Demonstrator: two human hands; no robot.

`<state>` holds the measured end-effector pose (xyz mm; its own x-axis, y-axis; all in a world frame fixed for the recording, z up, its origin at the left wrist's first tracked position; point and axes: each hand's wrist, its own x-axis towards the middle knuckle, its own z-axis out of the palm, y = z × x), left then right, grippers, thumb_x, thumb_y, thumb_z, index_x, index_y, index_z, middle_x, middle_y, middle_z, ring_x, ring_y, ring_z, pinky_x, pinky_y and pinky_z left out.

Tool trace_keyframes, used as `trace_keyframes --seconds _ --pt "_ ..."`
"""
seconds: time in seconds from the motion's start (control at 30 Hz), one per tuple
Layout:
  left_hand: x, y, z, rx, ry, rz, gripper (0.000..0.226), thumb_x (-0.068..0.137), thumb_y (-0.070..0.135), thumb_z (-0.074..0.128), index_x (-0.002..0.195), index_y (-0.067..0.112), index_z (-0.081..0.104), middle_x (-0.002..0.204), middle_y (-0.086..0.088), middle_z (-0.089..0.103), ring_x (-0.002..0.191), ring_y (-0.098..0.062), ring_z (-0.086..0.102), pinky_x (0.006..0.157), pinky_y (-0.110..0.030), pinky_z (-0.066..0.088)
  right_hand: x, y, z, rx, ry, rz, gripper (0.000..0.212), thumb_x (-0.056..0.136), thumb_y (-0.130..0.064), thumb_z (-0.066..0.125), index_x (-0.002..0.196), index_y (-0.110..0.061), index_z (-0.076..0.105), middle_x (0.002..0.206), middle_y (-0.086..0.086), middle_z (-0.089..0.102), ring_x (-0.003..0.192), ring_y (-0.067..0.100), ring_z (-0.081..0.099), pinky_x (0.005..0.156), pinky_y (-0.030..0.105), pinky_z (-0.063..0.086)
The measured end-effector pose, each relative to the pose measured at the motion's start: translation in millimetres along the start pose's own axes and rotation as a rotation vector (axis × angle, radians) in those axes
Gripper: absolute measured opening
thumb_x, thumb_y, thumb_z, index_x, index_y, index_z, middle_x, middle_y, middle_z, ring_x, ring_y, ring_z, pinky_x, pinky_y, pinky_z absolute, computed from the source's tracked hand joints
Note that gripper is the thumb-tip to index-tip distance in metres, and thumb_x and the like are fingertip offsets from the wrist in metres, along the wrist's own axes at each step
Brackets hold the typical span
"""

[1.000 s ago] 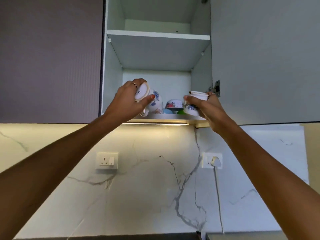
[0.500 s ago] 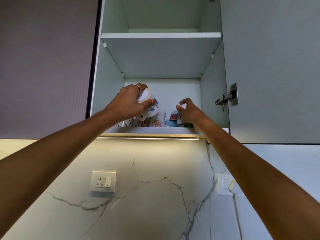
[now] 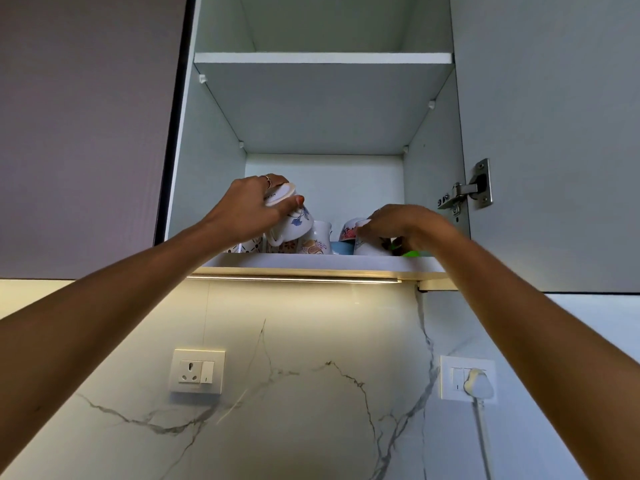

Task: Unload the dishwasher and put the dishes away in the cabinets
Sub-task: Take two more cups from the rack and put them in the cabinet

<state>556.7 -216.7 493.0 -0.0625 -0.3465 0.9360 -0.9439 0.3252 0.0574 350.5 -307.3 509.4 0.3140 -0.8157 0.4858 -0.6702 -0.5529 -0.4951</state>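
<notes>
We reach into the open cabinet (image 3: 207, 140), both hands at its bottom shelf (image 3: 311, 262). Our left hand (image 3: 247, 206) grasps an upturned floral cup (image 3: 294, 220), tilted above the cups at the shelf's left. Our right hand (image 3: 405, 225) curls round a white cup (image 3: 367, 245) resting at the shelf's right. These are likely light, rigid, glazed and chippable, so we hold the body, not the handle.

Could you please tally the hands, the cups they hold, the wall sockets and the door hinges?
Hands: 2
Held cups: 2
Sockets: 2
Hinges: 1
Total: 7
</notes>
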Motion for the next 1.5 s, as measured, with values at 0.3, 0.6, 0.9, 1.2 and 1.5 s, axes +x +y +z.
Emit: trace_keyframes --seconds 0.3,0.6,0.9,1.2,1.5 --pt "2.2 -6.0 2.2 -0.051 0.001 -0.01 0.036 0.09 0.043 0.057 0.112 0.015 0.065 0.104 -0.004 0.068 0.091 -0.018 0.06 0.072 -0.022 0.041 7.3 5.3 -2.3 0.121 -0.026 -0.043 0.043 0.079 -0.018 0.075 0.118 -0.006 0.061 0.098 0.012 0.069 0.085 0.024 0.063 0.093 0.039 0.053" --pt "4.0 -18.8 5.2 -0.031 -0.008 0.025 0.037 0.089 0.045 0.057 0.112 0.017 0.064 0.102 -0.001 0.066 0.09 -0.017 0.059 0.063 -0.01 0.036 29.5 3.5 23.7 -0.147 0.359 -0.089 0.059 0.07 -0.051 0.075 0.107 -0.005 0.064 0.107 0.015 0.065 0.089 0.026 0.058 0.068 0.028 0.039" --pt "15.9 -19.5 5.4 -0.074 0.022 0.04 0.035 0.089 0.045 0.058 0.112 0.018 0.064 0.1 0.002 0.065 0.091 -0.015 0.059 0.068 -0.019 0.04 28.5 6.5 19.7 -0.084 0.337 -0.09 0.054 0.077 -0.053 0.068 0.092 -0.001 0.069 0.095 0.014 0.068 0.077 0.022 0.056 0.066 0.026 0.04" --pt "63.3 -4.0 15.4 -0.326 -0.076 -0.11 0.044 0.085 0.045 0.064 0.12 0.019 0.062 0.107 0.002 0.064 0.092 -0.011 0.059 0.066 -0.013 0.044 23.3 23.9 15.9 0.035 0.205 -0.167 0.036 0.082 -0.037 0.07 0.107 -0.013 0.061 0.1 0.007 0.065 0.07 0.017 0.058 0.051 0.02 0.04" --pt "97.5 8.6 48.1 -0.402 -0.245 -0.152 0.036 0.086 0.041 0.064 0.107 0.012 0.07 0.084 0.001 0.067 0.069 -0.008 0.059 0.054 -0.015 0.044 29.7 35.8 16.7 0.345 0.215 -0.182 0.033 0.08 -0.03 0.074 0.105 -0.011 0.063 0.105 0.012 0.068 0.096 0.026 0.065 0.084 0.033 0.051"
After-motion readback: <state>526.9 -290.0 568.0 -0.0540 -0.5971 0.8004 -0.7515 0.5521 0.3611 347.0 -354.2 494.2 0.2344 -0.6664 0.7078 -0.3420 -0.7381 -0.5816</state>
